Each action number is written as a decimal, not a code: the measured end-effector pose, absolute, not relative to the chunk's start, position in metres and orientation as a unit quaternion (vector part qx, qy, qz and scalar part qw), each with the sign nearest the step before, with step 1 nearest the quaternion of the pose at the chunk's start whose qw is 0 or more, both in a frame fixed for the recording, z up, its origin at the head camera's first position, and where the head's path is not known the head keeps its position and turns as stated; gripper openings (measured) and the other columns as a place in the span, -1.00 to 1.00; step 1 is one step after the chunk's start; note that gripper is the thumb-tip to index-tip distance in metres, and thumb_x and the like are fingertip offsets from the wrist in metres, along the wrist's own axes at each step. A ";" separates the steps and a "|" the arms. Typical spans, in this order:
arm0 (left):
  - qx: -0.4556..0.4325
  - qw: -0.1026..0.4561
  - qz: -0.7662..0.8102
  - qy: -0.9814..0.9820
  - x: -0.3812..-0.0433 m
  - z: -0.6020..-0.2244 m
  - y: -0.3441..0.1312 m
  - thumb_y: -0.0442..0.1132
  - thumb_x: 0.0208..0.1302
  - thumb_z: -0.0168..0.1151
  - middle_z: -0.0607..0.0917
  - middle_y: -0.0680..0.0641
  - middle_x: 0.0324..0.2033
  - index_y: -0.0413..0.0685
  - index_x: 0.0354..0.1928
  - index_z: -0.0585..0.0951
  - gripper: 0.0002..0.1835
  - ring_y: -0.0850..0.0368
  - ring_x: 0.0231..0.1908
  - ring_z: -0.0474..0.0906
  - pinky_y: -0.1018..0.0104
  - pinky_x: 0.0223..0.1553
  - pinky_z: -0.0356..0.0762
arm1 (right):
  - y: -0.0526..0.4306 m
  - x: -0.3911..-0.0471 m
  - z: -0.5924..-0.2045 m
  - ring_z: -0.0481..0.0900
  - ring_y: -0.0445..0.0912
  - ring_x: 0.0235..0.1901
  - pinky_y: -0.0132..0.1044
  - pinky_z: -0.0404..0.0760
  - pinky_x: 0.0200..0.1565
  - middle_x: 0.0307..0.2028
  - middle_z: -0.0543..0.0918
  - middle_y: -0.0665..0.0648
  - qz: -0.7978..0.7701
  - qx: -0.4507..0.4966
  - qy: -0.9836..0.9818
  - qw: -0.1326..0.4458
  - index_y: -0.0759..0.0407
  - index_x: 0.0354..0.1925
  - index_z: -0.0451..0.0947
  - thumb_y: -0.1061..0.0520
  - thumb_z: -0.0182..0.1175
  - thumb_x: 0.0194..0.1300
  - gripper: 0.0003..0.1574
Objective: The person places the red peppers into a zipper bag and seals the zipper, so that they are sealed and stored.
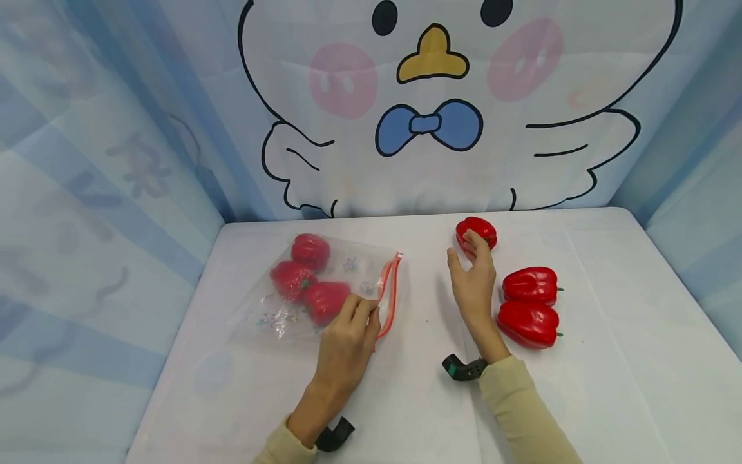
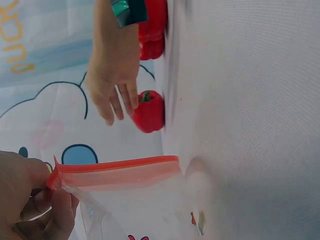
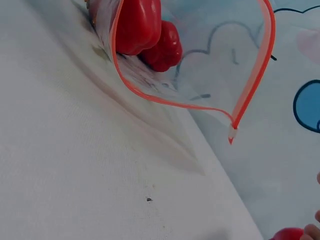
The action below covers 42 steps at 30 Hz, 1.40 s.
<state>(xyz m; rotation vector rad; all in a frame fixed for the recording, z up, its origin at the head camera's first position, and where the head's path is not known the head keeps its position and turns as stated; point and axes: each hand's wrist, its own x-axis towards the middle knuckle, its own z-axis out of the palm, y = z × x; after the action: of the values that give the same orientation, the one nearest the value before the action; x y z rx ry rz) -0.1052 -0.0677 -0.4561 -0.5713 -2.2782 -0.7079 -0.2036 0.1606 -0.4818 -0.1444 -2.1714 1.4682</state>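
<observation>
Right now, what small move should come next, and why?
Probably curl the right hand around the farthest pepper: its fingers are at that pepper, not yet wrapped round it, while the left hand pinches the clear bag, whose mouth gapes.

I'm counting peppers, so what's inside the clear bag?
Three red peppers show inside the clear bag. In the head view, the left hand covers part near its open edge, so what's beneath can't be seen there.

The peppers (image 1: 528, 325) look glossy, the bag (image 1: 366, 267) shiny plastic.
</observation>
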 end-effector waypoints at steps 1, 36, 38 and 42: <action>-0.219 0.337 -0.272 -0.874 -0.105 -0.456 -0.068 -0.44 0.18 0.50 0.62 -0.06 -0.31 -0.20 -0.18 0.68 -0.80 0.22 -0.50 0.62 0.46 -0.38 0.70 | 0.161 -0.204 -0.482 0.49 0.12 0.36 0.04 0.47 0.44 0.39 0.51 0.24 0.543 -0.058 -0.795 0.262 0.25 0.46 0.35 0.16 0.31 0.44 -0.29; -0.215 0.337 -0.270 -0.876 -0.106 -0.459 -0.068 -0.41 0.19 0.50 0.62 -0.06 -0.31 -0.19 -0.17 0.68 -0.80 0.22 -0.50 0.61 0.43 -0.37 0.72 | 0.176 -0.245 -0.489 0.02 0.22 0.60 0.24 0.29 0.51 0.63 -0.02 0.30 0.515 -0.217 -0.808 0.187 0.24 0.65 -0.23 0.18 0.36 0.33 0.24; -0.216 0.337 -0.270 -0.876 -0.106 -0.459 -0.068 -0.42 0.19 0.50 0.62 -0.06 -0.31 -0.19 -0.17 0.68 -0.80 0.22 -0.50 0.61 0.43 -0.37 0.71 | 0.177 -0.247 -0.490 0.02 0.22 0.60 0.24 0.29 0.52 0.63 -0.02 0.30 0.517 -0.221 -0.807 0.182 0.24 0.65 -0.23 0.18 0.35 0.33 0.24; -0.217 0.336 -0.270 -0.876 -0.106 -0.458 -0.068 -0.42 0.20 0.50 0.62 -0.06 -0.32 -0.20 -0.18 0.69 -0.81 0.22 -0.51 0.60 0.44 -0.38 0.71 | 0.179 -0.250 -0.490 0.04 0.22 0.59 0.24 0.29 0.51 0.61 0.01 0.32 0.517 -0.223 -0.806 0.181 0.24 0.65 -0.21 0.17 0.35 0.34 0.21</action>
<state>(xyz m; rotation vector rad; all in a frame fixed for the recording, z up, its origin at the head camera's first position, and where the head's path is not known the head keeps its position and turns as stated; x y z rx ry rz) -0.1061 -0.0677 -0.4579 -0.5649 -2.2845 -0.7033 -0.2500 0.1793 -0.4903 -0.6290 -2.2773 1.4613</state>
